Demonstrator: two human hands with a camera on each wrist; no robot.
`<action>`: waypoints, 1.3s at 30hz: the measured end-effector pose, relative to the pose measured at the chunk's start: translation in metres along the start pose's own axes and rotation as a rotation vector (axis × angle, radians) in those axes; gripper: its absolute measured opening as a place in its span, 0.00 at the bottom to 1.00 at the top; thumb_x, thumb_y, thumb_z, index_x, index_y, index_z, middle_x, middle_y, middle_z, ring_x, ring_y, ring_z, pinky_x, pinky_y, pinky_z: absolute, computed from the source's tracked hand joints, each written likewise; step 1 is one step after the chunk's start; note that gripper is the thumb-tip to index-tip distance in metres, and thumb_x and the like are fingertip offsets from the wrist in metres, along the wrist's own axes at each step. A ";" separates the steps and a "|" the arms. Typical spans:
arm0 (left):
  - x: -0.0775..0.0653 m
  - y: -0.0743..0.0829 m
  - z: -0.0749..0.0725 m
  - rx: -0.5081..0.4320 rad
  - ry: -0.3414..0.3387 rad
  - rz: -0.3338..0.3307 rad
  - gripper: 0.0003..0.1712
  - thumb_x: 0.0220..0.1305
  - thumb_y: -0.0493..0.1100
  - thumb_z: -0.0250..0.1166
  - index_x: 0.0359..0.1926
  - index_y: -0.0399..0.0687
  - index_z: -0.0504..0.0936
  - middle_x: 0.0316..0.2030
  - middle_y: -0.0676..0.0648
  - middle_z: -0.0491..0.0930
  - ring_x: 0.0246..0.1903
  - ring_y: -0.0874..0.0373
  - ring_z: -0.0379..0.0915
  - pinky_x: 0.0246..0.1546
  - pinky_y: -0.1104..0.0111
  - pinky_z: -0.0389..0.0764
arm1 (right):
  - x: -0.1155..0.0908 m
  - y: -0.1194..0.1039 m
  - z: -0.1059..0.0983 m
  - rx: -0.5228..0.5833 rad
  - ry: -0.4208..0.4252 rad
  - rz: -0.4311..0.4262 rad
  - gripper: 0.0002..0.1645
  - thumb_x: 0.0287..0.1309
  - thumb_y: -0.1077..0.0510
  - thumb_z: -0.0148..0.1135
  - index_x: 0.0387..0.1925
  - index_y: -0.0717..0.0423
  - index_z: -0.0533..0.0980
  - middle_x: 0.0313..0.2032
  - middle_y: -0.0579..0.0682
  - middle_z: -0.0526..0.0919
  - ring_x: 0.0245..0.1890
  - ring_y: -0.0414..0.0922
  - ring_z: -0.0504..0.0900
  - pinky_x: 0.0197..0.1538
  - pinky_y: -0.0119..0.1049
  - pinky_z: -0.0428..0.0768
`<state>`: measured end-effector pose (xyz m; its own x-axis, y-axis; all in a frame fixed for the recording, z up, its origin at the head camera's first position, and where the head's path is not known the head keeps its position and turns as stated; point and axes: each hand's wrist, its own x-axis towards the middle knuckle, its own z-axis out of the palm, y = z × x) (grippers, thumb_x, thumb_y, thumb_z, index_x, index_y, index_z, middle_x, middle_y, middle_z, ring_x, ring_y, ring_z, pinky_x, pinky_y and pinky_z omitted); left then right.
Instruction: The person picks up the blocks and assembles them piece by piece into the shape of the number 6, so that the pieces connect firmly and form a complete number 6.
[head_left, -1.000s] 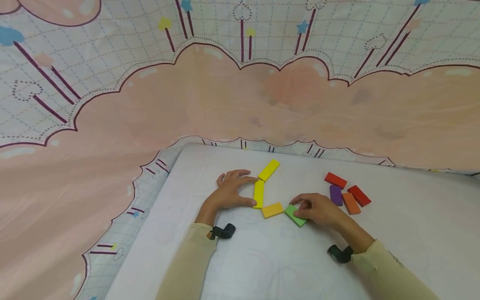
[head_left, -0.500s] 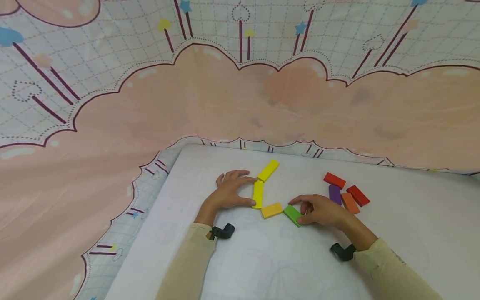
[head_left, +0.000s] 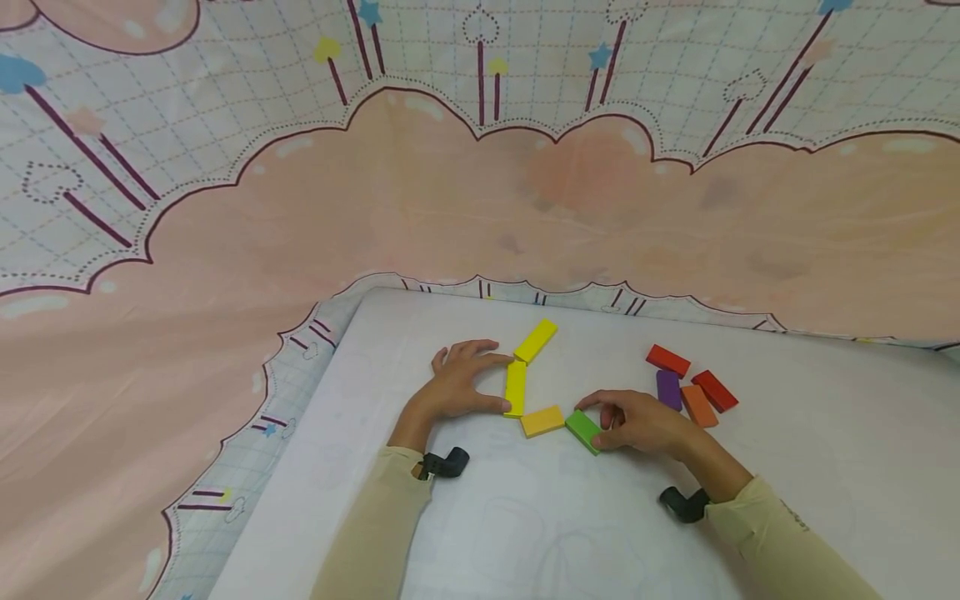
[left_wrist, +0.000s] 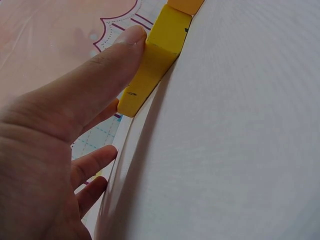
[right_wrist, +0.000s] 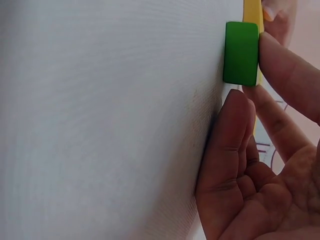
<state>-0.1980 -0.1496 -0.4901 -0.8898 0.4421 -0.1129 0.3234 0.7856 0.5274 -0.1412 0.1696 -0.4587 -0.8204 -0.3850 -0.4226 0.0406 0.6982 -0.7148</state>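
Note:
In the head view, my left hand [head_left: 465, 385] holds a yellow block [head_left: 515, 388] lengthwise, thumb at its near end and index finger at its far end. The other fingers are spread. Beyond it lies a second yellow block [head_left: 536, 341], set at an angle. An amber block [head_left: 542, 422] continues the row from the near end. My right hand [head_left: 637, 421] holds a green block [head_left: 583, 431] between thumb and index finger, its corner at the amber block's right end. In the right wrist view, the green block [right_wrist: 241, 52] shows its end face, with the remaining fingers curled below.
To the right lies a loose group: two red blocks [head_left: 668, 361], a purple block [head_left: 668, 390] and an orange block [head_left: 699, 406]. The white tabletop [head_left: 495, 525] meets a patterned cloth [head_left: 450, 208] at its back and left edges.
My right thumb has slid off the green block's top toward its near right corner, and the hand has turned slightly. My left hand and the yellow blocks stay in place.

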 end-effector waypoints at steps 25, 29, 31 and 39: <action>0.000 0.000 -0.001 -0.009 0.004 0.008 0.43 0.51 0.66 0.77 0.69 0.72 0.74 0.76 0.53 0.61 0.77 0.46 0.48 0.73 0.36 0.33 | 0.000 0.004 -0.004 0.001 -0.034 -0.024 0.32 0.52 0.54 0.78 0.61 0.41 0.79 0.37 0.49 0.77 0.40 0.47 0.73 0.37 0.33 0.75; 0.000 0.001 -0.001 -0.012 0.007 0.010 0.43 0.51 0.66 0.77 0.69 0.71 0.74 0.76 0.53 0.61 0.77 0.46 0.48 0.73 0.36 0.34 | 0.000 0.006 -0.006 0.013 -0.056 -0.051 0.34 0.53 0.53 0.78 0.62 0.41 0.78 0.37 0.49 0.77 0.40 0.47 0.73 0.37 0.32 0.75; -0.001 0.001 -0.001 -0.011 0.008 0.010 0.43 0.51 0.66 0.77 0.69 0.71 0.75 0.76 0.53 0.61 0.76 0.46 0.48 0.73 0.36 0.34 | 0.000 0.007 -0.007 0.018 -0.068 -0.064 0.34 0.53 0.53 0.78 0.63 0.41 0.78 0.38 0.49 0.77 0.40 0.47 0.73 0.37 0.32 0.76; -0.001 0.002 -0.001 -0.009 0.011 0.004 0.43 0.51 0.66 0.77 0.69 0.72 0.75 0.76 0.53 0.62 0.77 0.46 0.48 0.74 0.35 0.34 | 0.000 0.007 -0.008 0.004 -0.072 -0.079 0.34 0.52 0.53 0.78 0.62 0.41 0.79 0.38 0.49 0.77 0.39 0.47 0.73 0.37 0.32 0.75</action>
<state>-0.1968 -0.1493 -0.4883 -0.8919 0.4408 -0.1014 0.3245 0.7798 0.5353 -0.1451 0.1790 -0.4590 -0.7783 -0.4814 -0.4032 -0.0205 0.6613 -0.7499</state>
